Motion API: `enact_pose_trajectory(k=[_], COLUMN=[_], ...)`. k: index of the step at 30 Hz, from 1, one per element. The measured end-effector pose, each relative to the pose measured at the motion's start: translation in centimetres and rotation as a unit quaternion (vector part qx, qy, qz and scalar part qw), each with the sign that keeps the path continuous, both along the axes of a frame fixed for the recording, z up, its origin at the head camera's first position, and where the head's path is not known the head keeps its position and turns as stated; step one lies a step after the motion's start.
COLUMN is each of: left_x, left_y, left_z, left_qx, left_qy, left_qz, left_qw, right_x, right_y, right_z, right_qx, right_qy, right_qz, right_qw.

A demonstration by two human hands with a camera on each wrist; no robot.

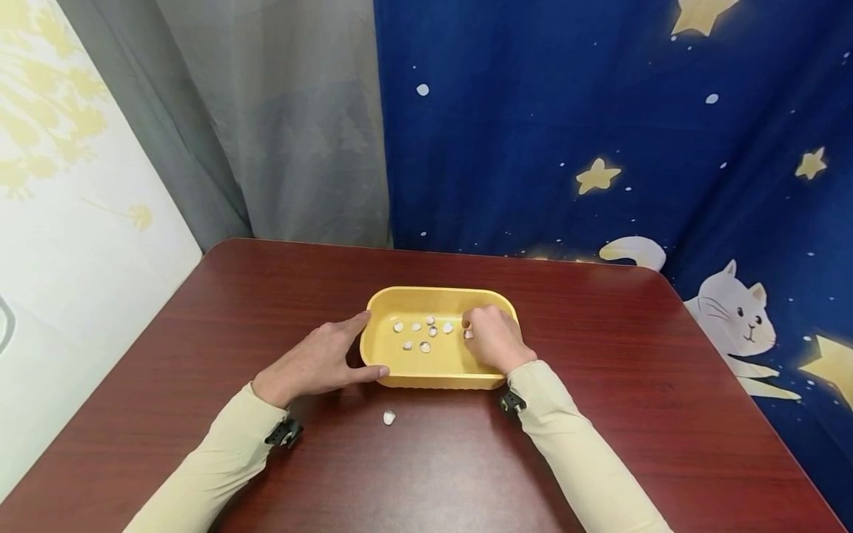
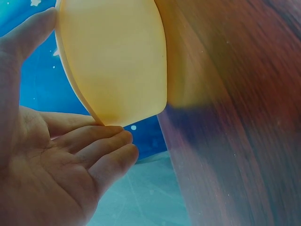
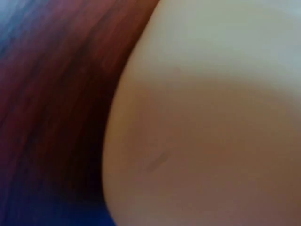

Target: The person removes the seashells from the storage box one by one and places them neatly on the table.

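A yellow plastic tub (image 1: 436, 381) stands on the table with several small, shiny whitish pebble-like pieces (image 1: 425, 346) spread over its floor. At its left end my left hand (image 1: 320, 363) holds the rim, thumb at the front corner and fingertips toward the back. The left wrist view shows that hand (image 2: 61, 160) spanning the tub's end wall (image 2: 117, 61). My right hand (image 1: 496, 339) reaches into the tub's right side, its fingers curled down and pinching one whitish piece (image 1: 469, 334). Blurred tub wall (image 3: 202, 141) fills most of the right wrist view, where no fingers show.
One more whitish piece (image 1: 389, 417) lies on the dark red-brown table (image 1: 426, 459) in front of the tub. Behind the table hang a grey curtain (image 1: 286, 133) and a blue curtain (image 1: 500, 148) with stars and a cat. A white panel (image 1: 73, 244) borders the left side.
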State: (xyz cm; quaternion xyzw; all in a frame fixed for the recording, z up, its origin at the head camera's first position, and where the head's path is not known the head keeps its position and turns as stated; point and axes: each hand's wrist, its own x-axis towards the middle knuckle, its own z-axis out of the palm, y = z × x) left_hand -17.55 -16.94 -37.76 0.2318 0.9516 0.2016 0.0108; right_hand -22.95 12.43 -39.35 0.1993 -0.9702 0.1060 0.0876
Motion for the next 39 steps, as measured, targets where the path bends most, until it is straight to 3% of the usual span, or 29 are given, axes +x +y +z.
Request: enact_pose_trajectory(k=[21, 39], left_x=[0.1, -0.1], left_y=[0.1, 0.1], left_z=[0.0, -0.1], left_qx=[-0.003, -0.004], left_qy=[-0.003, -0.001], left_qz=[0.001, 0.005], left_qw=[1.0000, 1.0000], right_x=[0.0, 1.7], right_y=[-0.1, -0.6], right_z=[0.0, 1.5], right_qx=[0.021, -0.025], right_qy=[-0.012, -0.008], right_qz=[-0.006, 0.046], right_qw=[0.9997, 0.9986])
